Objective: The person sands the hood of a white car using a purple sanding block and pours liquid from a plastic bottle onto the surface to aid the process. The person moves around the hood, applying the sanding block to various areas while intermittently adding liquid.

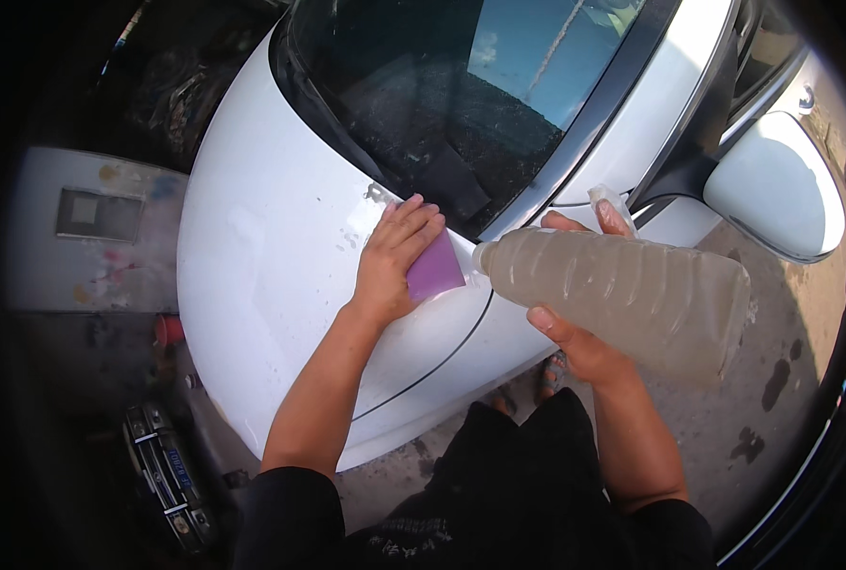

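Purple sheet material (436,272) is lying on the white hood (252,214), near its corner by the windshield (413,104), partly under the left hand (394,249). That hand is resting nearly flat, fingers together, covering the sheet; its thumb is not showing, so I cannot tell whether it is also pinching an edge. The right hand (589,353) is wrapping around a cloudy plastic bottle (622,299), thumb on the near side, fingers on the far side, and the neck is pointing toward the sheet. Ideally, the left palm should be pressing evenly rather than digging in with fingertips, the bottle should be tipping gently, and strokes should be easing off near the panel seam (442,363).
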A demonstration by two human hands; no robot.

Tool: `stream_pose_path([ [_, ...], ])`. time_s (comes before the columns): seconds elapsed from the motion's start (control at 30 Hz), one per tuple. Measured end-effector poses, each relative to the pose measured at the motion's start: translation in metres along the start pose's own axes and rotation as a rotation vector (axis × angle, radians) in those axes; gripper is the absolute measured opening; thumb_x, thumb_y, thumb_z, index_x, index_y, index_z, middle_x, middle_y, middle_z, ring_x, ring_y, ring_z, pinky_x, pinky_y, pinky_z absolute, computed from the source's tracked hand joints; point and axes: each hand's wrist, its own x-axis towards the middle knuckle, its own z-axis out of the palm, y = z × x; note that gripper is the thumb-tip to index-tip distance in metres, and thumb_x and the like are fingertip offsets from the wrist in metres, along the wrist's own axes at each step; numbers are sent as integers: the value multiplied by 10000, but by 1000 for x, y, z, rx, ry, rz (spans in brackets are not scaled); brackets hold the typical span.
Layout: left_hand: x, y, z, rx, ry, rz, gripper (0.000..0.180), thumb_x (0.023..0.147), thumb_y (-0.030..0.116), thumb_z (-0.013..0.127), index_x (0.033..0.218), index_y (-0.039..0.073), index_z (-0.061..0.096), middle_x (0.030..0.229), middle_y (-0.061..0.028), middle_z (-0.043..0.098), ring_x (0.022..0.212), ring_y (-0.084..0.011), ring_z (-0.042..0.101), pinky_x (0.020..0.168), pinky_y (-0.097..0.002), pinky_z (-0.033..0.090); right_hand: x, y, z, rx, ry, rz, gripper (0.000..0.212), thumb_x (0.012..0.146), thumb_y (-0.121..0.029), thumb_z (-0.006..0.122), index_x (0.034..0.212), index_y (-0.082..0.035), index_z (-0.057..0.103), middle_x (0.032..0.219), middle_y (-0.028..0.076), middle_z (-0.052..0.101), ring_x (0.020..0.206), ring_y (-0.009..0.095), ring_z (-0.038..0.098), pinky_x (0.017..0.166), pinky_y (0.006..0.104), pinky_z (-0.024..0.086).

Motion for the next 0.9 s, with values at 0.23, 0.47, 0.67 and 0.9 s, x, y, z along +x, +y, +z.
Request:
stream_pose_path([
  [0.23, 12, -41, -22, 146, -23, -8, 544, 711, 73, 795, 1230, 156, 656, 1311, -33, 622, 1312, -251, 513, 1166, -494, 295, 0, 2, 2, -7, -6, -13, 965, 744, -101, 835, 1497, -38, 236, 1377, 182, 448, 1277, 301, 506, 976, 410, 509],
  [0.47, 5, 5, -7, -9, -65, 144, 501, 774, -39, 678, 1246, 123, 640, 1327, -71, 608, 1316, -269, 508, 1153, -500, 298, -3, 7, -6, -45, -39, -54, 976, 738, -84, 835, 1502, -37, 230, 1430, 148, 397, 1285, 304, 504, 985, 412, 506],
  [0.67, 3, -10, -7, 14, -19, 99, 522, 764, 13, 714, 1269, 109, 621, 1348, -96, 592, 1329, -286, 494, 1161, -489, 298, -3, 2, -5, -15, -54, -17, 973, 737, -69, 831, 1504, -50, 233, 1448, 133, 382, 1302, 302, 490, 1001, 420, 496],
  [0.9, 23, -41, -41, 51, -177, 119, 503, 769, -77, 636, 1238, 105, 622, 1299, -70, 622, 1290, -282, 527, 1186, -508, 253, 0, 4, 2, -12, -13, -23, 983, 716, -91, 852, 1499, -52, 259, 1386, 160, 465, 1287, 273, 501, 1003, 409, 491],
])
